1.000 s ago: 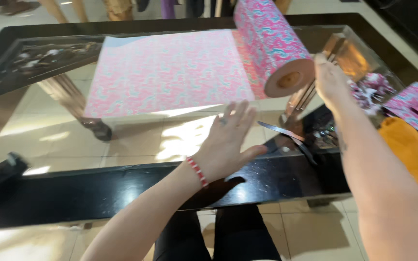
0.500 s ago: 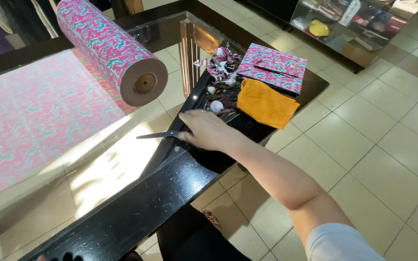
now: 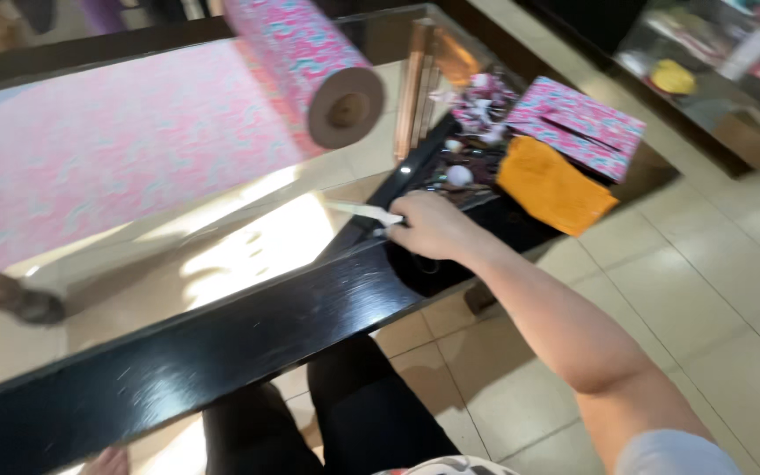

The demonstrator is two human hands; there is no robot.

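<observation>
My right hand [image 3: 433, 227] is closed around the handles of a pair of scissors [image 3: 364, 211], whose pale blades point left over the glass tabletop. The hand sits at the right end of the table's black frame [image 3: 222, 343]. Behind it lies a thick roll of pink patterned wrapping paper [image 3: 305, 62], its cardboard core facing me, with a long sheet [image 3: 107, 149] unrolled to the left across the glass. Only a few fingers of my left hand [image 3: 107, 459] show at the bottom edge, below the frame; their state is hidden.
To the right of my hand a dark surface holds an orange cloth [image 3: 551, 186], a box wrapped in pink paper [image 3: 587, 119] and a clutter of small trinkets [image 3: 477, 123]. My dark-trousered legs [image 3: 345, 413] are under the table. Tiled floor [image 3: 705, 290] spreads to the right.
My right hand reached from near the paper roll down to the scissors and closed on them. My left hand dropped from the table to the bottom edge of view.
</observation>
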